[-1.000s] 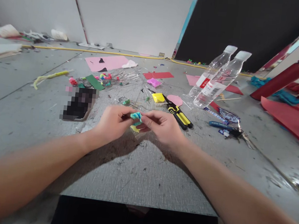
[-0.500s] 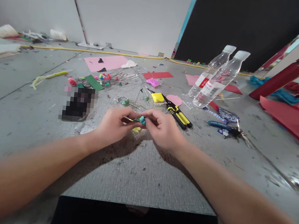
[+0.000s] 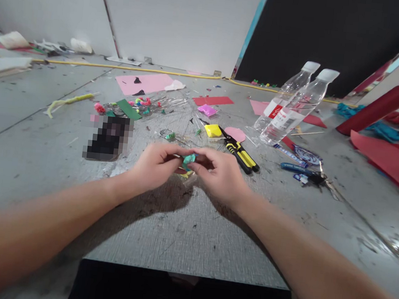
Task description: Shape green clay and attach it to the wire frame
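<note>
Between my fingertips, just above the grey table (image 3: 183, 242), is a small teal lump of modelling clay (image 3: 188, 160). My left hand (image 3: 157, 164) pinches it from the left with thumb and forefinger. From the other side, my right hand (image 3: 220, 172) is closed on the same lump, its thumb at the lower edge. A yellow piece (image 3: 186, 174) shows just below the fingers, partly hidden, by a clear wrapper. Beyond my hands lies a wire loop with a green bit of clay (image 3: 169, 136) on it.
Black-and-yellow pliers (image 3: 242, 154) lie right of my hands, near a yellow packet (image 3: 213, 131) and a pink paper disc (image 3: 235, 134). Two clear bottles (image 3: 284, 120) stand behind. Blue-handled pliers (image 3: 298, 169) rest farther right. A pixelated dark object (image 3: 107, 138) is at left.
The teal clay has turned between my fingers and now shows a broader, flatter face. Both hands stay nearly in place; the whole view has shifted slightly.
</note>
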A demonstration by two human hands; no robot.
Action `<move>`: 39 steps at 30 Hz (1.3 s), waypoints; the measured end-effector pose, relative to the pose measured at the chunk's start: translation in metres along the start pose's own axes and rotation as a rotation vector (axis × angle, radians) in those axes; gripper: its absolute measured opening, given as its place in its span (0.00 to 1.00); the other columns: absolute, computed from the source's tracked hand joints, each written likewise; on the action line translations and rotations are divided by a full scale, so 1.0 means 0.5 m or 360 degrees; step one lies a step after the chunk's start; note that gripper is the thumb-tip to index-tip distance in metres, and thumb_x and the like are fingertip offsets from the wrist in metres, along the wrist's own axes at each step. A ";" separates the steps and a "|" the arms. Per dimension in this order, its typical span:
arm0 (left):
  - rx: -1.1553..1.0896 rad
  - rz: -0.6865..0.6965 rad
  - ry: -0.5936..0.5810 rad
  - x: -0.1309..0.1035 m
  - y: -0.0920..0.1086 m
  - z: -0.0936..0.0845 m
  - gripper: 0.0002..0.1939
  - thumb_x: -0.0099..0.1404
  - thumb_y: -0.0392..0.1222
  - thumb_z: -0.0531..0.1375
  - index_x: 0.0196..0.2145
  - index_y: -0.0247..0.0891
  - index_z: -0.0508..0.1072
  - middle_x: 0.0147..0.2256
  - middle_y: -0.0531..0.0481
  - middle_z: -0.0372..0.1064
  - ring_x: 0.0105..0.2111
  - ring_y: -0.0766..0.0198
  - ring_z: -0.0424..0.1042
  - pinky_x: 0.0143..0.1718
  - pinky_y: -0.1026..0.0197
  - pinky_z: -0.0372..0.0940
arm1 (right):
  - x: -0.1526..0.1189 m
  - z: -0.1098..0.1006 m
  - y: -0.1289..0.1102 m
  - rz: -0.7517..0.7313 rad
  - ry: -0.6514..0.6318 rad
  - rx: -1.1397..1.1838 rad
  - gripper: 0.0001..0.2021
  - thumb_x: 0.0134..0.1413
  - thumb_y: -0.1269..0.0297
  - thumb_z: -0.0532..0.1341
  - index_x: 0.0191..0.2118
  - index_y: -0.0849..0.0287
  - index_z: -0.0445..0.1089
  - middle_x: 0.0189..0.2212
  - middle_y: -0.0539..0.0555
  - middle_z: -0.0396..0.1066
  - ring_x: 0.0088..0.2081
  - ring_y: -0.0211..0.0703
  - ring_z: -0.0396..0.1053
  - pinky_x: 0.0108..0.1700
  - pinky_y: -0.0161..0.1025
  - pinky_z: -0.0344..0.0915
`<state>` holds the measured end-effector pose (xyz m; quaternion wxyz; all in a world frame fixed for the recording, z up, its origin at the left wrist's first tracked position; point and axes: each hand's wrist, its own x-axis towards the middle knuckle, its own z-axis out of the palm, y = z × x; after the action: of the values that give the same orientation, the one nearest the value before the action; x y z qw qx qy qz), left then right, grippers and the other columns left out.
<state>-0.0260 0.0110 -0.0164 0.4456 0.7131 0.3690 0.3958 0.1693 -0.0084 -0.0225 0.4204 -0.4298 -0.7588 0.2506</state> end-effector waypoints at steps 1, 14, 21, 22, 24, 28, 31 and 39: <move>-0.0054 0.0003 -0.0046 -0.001 0.003 0.000 0.17 0.62 0.34 0.57 0.44 0.36 0.83 0.44 0.45 0.83 0.39 0.58 0.83 0.42 0.56 0.81 | 0.001 -0.003 0.000 -0.0038 0.0028 -0.0101 0.04 0.60 0.66 0.63 0.39 0.58 0.74 0.33 0.55 0.78 0.35 0.47 0.75 0.39 0.44 0.68; 0.0798 0.0665 -0.0020 0.007 0.007 -0.016 0.13 0.69 0.39 0.61 0.48 0.36 0.81 0.37 0.44 0.83 0.32 0.61 0.80 0.34 0.60 0.74 | 0.003 -0.002 -0.002 0.0316 -0.0121 0.0789 0.01 0.56 0.67 0.56 0.35 0.56 0.64 0.29 0.50 0.74 0.29 0.43 0.76 0.34 0.43 0.74; 0.0429 0.0340 0.0253 0.005 0.001 -0.010 0.06 0.59 0.33 0.64 0.33 0.37 0.83 0.32 0.48 0.83 0.29 0.62 0.78 0.28 0.63 0.69 | -0.002 -0.003 -0.005 -0.0106 -0.0091 -0.0043 0.11 0.64 0.54 0.61 0.40 0.57 0.69 0.32 0.54 0.76 0.33 0.44 0.72 0.35 0.41 0.64; 0.0421 0.0340 0.0254 0.004 0.001 -0.009 0.06 0.59 0.33 0.64 0.33 0.37 0.83 0.31 0.48 0.82 0.29 0.62 0.78 0.28 0.63 0.69 | -0.002 -0.003 -0.006 -0.0151 -0.0056 -0.0113 0.12 0.64 0.53 0.61 0.41 0.57 0.70 0.33 0.54 0.77 0.33 0.44 0.71 0.35 0.40 0.63; 0.0405 0.0363 0.0202 0.002 0.001 -0.007 0.08 0.61 0.35 0.64 0.36 0.37 0.83 0.32 0.47 0.82 0.28 0.63 0.78 0.27 0.63 0.70 | -0.002 -0.004 -0.006 -0.0188 -0.0015 -0.0150 0.13 0.66 0.54 0.60 0.44 0.59 0.72 0.34 0.55 0.77 0.34 0.44 0.72 0.35 0.40 0.63; 0.0374 0.0450 0.0025 -0.003 0.000 -0.004 0.17 0.63 0.36 0.63 0.50 0.36 0.81 0.38 0.44 0.83 0.34 0.60 0.81 0.36 0.61 0.76 | 0.004 -0.014 -0.003 -0.0151 -0.0040 -0.0154 0.12 0.69 0.58 0.56 0.42 0.60 0.74 0.31 0.54 0.77 0.32 0.44 0.72 0.36 0.40 0.64; 0.0393 0.0502 -0.0095 -0.004 -0.003 -0.004 0.25 0.65 0.35 0.62 0.59 0.37 0.74 0.42 0.43 0.83 0.39 0.59 0.83 0.40 0.60 0.76 | 0.009 -0.024 0.003 -0.0126 0.0006 -0.0223 0.12 0.68 0.61 0.56 0.38 0.60 0.74 0.26 0.53 0.75 0.28 0.42 0.71 0.33 0.39 0.63; 0.0506 0.0315 0.0174 0.009 0.002 -0.014 0.12 0.65 0.44 0.67 0.45 0.38 0.82 0.33 0.47 0.81 0.30 0.63 0.78 0.29 0.65 0.72 | 0.002 -0.017 -0.007 -0.0240 -0.0216 -0.0085 0.10 0.61 0.69 0.55 0.41 0.59 0.74 0.35 0.55 0.78 0.35 0.44 0.73 0.39 0.40 0.67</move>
<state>-0.0304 0.0172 -0.0124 0.2655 0.7849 0.3785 0.4126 0.1747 -0.0092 -0.0154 0.3742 -0.3646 -0.8220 0.2265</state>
